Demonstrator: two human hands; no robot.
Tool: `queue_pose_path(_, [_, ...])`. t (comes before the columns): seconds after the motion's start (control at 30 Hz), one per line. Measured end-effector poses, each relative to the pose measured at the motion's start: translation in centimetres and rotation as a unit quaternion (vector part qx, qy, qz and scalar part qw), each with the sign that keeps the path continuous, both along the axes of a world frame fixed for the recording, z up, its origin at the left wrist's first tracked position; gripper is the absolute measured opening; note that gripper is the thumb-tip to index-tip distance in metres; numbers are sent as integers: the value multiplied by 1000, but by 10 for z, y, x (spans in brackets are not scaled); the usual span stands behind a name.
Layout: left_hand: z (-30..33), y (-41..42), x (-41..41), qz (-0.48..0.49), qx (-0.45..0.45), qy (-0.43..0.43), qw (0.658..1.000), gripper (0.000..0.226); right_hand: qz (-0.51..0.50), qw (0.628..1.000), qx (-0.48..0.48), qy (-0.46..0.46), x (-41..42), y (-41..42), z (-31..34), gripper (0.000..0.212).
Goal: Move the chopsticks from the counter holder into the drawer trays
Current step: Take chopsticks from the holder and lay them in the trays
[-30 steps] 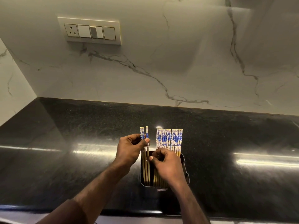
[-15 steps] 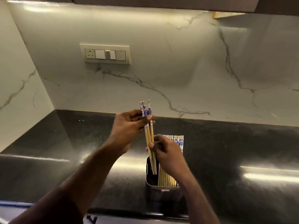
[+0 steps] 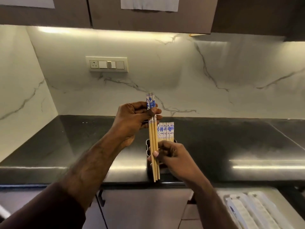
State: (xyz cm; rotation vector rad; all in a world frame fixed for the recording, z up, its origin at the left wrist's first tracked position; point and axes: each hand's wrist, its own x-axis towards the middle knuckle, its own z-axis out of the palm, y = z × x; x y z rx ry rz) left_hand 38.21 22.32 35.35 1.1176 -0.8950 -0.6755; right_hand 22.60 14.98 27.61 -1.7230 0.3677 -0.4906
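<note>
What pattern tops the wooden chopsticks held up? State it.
Blue-and-white floral print on the held chopsticks, head view.

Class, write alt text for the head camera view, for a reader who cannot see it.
A person's left hand holds three blue-patterned chopsticks upright while the right hand pinches their lower ends, above a black holder of more chopsticks on a dark counter. An open drawer tray shows at lower right.

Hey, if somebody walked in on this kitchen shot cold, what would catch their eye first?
Dead centre, the left hand grips a small bundle of chopsticks by their blue-and-white tops, held upright above the black counter, while the right hand pinches their bare lower ends. Just behind stands the holder with more chopsticks upright in it. At lower right, the open drawer's pale trays show.
</note>
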Motion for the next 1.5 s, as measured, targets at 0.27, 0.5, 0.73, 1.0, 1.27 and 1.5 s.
queue_pose_path(0.27, [-6, 20, -89, -63, 15, 48, 997, 31, -16, 998, 21, 50, -101, 28, -15, 13])
queue_pose_path(0.5, [-30, -11, -183, -98, 41, 76, 991, 36, -119, 988, 0, 101, -207, 16, -33, 11])
queue_pose_path(0.73, [-74, -78, -314, -113, 93, 98, 984, 36, -200, 963, 3, 181, -348, -31, -55, 10])
queue_pose_path(1.0, [-129, -147, -423, -66, 146, 66, 985, 19, -235, 941, 22, 241, -443, -102, -78, 10])
queue_pose_path(1.27, [-197, -194, -430, -57, 245, -14, 968, 13, -225, 925, 68, 297, -439, -144, -136, 12])
queue_pose_path(1.5, [-275, -220, -418, -87, 349, -1, 933, 14, -230, 885, 140, 379, -420, -173, -201, 11])
